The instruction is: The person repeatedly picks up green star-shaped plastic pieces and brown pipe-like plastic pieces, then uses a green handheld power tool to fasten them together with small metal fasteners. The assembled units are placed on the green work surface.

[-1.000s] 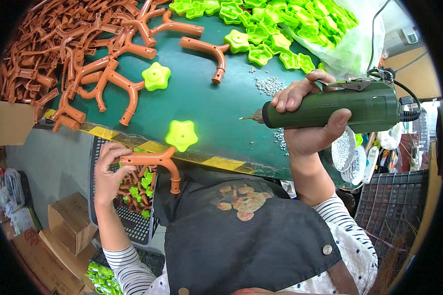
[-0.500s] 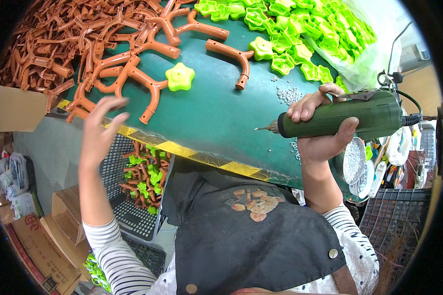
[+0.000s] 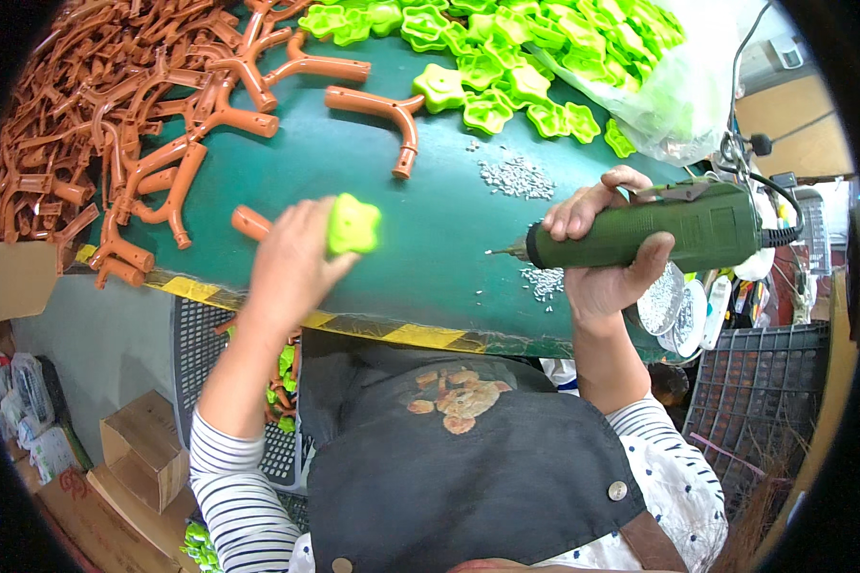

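Note:
My left hand (image 3: 294, 258) is closed round a brown branch-shaped plastic tube (image 3: 250, 222), whose middle it hides. A light green star-shaped plastic piece (image 3: 355, 226) sits at the tube's right end, beside my fingers, slightly blurred. In my right hand (image 3: 597, 277) lies a dark green electric screwdriver (image 3: 655, 229), held level with its bit pointing left toward the star piece. Something small and pale, apparently a screw (image 3: 489, 252), is at the bit's tip. Small silvery screws (image 3: 516, 178) are heaped on the green table (image 3: 430, 229) beyond the bit, with another pile (image 3: 543, 283) below it.
Brown branch tubes (image 3: 76, 124) crowd the table's left. Green star pieces (image 3: 554, 48) fill the far right beside a clear plastic bag (image 3: 693, 105). Yellow-black tape (image 3: 401, 332) marks the near edge. Below stands a grey basket (image 3: 201, 368); dishes of screws (image 3: 661, 301) sit at right.
My left hand has moved right and picked up the branch tube with the star piece from the table. The screwdriver stays in my right hand. The whole view has shifted somewhat.

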Motion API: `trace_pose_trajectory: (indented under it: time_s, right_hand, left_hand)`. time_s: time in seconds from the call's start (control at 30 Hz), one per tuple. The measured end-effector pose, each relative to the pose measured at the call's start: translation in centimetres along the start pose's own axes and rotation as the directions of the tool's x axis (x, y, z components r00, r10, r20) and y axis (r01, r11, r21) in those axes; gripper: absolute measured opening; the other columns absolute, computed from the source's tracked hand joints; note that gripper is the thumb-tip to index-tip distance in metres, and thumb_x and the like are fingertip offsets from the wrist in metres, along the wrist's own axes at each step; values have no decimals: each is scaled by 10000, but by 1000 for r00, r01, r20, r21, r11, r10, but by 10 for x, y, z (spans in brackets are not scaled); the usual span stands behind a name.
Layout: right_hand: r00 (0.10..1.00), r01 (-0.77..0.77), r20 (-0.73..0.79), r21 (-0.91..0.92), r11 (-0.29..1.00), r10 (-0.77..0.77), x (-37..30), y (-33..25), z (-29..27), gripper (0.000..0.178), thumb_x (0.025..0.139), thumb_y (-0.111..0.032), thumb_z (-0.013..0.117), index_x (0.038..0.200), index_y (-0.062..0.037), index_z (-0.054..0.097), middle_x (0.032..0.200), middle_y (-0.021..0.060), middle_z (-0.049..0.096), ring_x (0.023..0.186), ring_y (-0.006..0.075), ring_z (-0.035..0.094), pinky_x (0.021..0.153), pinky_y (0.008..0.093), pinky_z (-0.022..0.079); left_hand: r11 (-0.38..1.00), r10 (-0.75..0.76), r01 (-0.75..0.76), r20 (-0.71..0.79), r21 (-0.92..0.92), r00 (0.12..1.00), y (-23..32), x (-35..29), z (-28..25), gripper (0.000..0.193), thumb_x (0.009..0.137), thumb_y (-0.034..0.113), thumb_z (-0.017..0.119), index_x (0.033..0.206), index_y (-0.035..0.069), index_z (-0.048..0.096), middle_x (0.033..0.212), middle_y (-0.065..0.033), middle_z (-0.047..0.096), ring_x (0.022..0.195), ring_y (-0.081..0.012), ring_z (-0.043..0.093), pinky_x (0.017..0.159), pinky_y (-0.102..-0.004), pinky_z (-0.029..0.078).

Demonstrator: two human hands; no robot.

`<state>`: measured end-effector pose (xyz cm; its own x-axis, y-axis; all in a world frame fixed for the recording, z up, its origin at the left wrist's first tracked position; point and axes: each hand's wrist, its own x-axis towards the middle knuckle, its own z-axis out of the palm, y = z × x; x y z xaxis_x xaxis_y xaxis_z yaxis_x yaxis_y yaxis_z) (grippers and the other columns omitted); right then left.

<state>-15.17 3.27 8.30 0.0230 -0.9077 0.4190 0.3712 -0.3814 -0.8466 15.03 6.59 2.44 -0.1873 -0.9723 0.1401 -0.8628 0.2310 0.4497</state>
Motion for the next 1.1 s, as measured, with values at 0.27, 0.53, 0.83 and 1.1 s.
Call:
trace_pose_trajectory:
  time_s: [0.27,0.53,0.83,1.1]
  right_hand:
    - [998,67,24,-39,997,-66,4,-7,-6,832,913,-774,453,1254,-15,462,724,74,554,669,200,584,674,385,527]
    - [992,56,110,-16,998,-54,-5,3,8,867,878,-777,519,1240,9,451,713,83,571,652,207,604,657,386,557]
    - [969,-53,238,-34,998,59,-1,-7,42,959,756,-771,695,1252,7,431,751,86,598,685,203,632,680,366,564]
    - [910,-145,380,-82,986,165,6,16,52,886,772,-657,779,1205,45,455,833,85,651,732,138,608,686,268,478]
  left_hand:
    - [997,-53,47,-88,-63,995,88,-5,52,662,661,180,888,1210,13,559,1072,-152,611,1011,-340,585,902,-439,478]
    - [993,-115,114,-240,-15,964,90,-13,69,627,648,257,904,1130,42,565,1050,-125,599,1037,-332,554,945,-474,411]
    - [986,-153,167,-265,31,952,97,-10,69,573,678,295,878,1049,27,534,1027,-147,559,1035,-343,530,975,-498,386]
    - [984,-148,166,-216,67,965,94,-10,68,561,672,298,877,1024,42,523,998,-128,537,1011,-332,526,952,-482,397]
